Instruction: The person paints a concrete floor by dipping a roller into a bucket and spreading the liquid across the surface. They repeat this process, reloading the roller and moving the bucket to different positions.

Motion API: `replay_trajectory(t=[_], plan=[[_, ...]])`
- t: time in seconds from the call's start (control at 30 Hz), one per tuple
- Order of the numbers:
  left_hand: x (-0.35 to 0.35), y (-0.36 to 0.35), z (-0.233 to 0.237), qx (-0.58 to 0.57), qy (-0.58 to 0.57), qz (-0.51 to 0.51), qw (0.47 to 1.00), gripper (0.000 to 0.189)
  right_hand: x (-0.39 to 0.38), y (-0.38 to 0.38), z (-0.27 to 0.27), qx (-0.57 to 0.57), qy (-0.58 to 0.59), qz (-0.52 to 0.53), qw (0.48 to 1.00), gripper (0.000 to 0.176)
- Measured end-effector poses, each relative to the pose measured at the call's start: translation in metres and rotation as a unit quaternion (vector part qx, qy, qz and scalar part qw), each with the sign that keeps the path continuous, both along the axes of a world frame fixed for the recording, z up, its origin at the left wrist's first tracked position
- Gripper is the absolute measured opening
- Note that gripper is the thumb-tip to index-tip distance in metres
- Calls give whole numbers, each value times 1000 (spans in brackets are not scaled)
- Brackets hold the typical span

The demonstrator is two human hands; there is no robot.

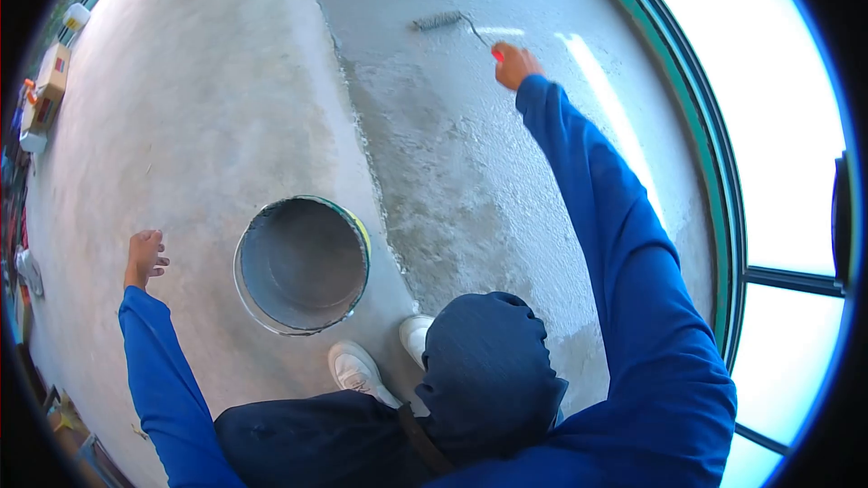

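My right hand [515, 66] is closed around the red handle of a paint roller [438, 21], arm stretched out ahead. The roller's grey, coated sleeve rests on the wet grey floor coating [470, 117]. Off to the left, my left hand [146, 256] hangs in the air with fingers loosely curled and apart, holding nothing. Between that hand and my feet stands a round bucket [306, 262] with grey liquid inside and its wire handle lowered at the side.
Dry pale concrete [208, 108] lies left of a rough coating edge. My white shoes [354, 367] are close behind the bucket. Windows with a green lower frame [701, 144] curve along the right. Cardboard boxes [50, 81] and other items line the far left.
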State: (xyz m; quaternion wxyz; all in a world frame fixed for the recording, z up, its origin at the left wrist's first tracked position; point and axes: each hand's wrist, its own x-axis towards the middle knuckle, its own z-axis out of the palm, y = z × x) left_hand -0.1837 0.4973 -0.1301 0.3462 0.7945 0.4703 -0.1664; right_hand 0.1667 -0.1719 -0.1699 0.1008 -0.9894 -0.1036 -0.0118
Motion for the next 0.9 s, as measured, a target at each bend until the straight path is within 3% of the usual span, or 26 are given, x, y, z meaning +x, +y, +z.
replay_trajectory(t=[0.07, 0.2, 0.37, 0.73, 0.9], plan=[[-3, 4, -4, 1, 5, 4, 1000, 39, 27, 29, 26, 16, 22, 4, 1000, 36], [-7, 10, -13, 0, 8, 9, 1000, 38, 44, 58, 25, 24, -10, 18, 999, 37], [2, 15, -21, -13, 3, 3, 1000, 39, 11, 31, 7, 9, -22, 75, 997, 35], [45, -27, 0, -35, -58, -40, 997, 40, -254, -102, 35, -64, 37, 13, 997, 40], [48, -32, 7, -34, -68, -52, 996, 40, -306, -123, 50, -73, 71, -13, 995, 39]])
